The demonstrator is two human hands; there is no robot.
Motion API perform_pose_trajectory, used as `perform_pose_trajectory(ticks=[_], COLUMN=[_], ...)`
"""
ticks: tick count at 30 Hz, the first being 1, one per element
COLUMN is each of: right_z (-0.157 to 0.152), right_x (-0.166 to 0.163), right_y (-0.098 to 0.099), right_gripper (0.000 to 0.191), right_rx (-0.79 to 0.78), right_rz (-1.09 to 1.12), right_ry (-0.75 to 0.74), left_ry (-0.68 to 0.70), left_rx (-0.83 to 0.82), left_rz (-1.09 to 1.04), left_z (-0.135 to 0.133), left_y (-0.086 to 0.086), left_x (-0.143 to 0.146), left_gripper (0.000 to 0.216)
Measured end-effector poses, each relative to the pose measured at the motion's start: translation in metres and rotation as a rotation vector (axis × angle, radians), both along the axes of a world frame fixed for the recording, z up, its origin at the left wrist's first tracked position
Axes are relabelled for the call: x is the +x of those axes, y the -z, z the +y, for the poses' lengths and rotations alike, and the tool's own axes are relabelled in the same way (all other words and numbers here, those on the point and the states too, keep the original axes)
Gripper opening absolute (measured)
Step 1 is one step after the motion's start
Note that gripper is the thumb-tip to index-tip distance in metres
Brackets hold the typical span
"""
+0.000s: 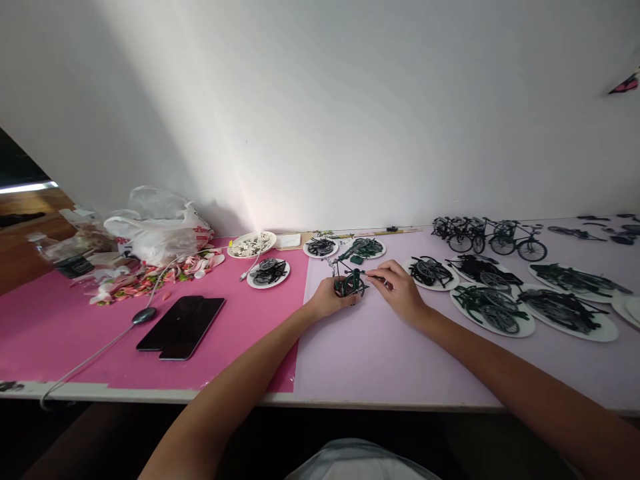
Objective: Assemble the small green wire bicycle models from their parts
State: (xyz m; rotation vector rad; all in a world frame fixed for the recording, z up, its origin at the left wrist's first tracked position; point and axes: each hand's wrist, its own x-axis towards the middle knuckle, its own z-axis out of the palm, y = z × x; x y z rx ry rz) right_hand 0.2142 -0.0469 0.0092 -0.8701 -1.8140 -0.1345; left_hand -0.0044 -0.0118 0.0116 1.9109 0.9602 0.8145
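"Bicycle model: where is it being held?"
"Over the lilac tabletop, its wheel being clasped by the left grip."
"And the right grip?"
"A dark part is being pinched."

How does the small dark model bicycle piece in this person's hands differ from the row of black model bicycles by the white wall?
The held piece is between the left hand and right hand; the row stands unheld on the lilac tabletop. The held piece is single; the row has several. The left hand partly hides the held piece, whereas the row's rightmost bicycle shows both wheels. Both are dark.
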Motion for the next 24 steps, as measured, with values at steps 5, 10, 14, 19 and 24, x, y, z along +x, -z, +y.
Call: perform_pose_trajectory(ticks=[5,10,14,19,24], right_z=[0.0018,0.0020,0.0027,0.0040,0.0046], right_x=[0.0016,0.0027,0.0035,0.0043,0.0045], right_y=[0.0015,0.0005,0.0013,0.0031,0.0040], right_gripper=[0.017,0.018,0.019,0.017,0.016], right_rx=[-0.004,-0.021,-0.026,-0.011,0.007], right_rz=[-0.010,-0.025,-0.022,-0.026,-0.025], right_ry=[0.000,0.014,0.024,0.040,0.038], left_ry=[-0.025,-0.018,-0.019,-0.001,0.007], left_rx=[0.037,0.037,0.062,0.083,0.100], left_rz=[0.016,0.012,0.020,0.034,0.042], left_z=[-0.0022,-0.0053,-0.0054,-0.0024,-0.0006], left_y=[-0.0004,-0.0026,-0.0026,0.0010,0.0042], left_x=[0.0003,0.0009,0.0011,0.0006,0.0006], left_gripper=[0.042,0.042,0.041,0.040,0.036])
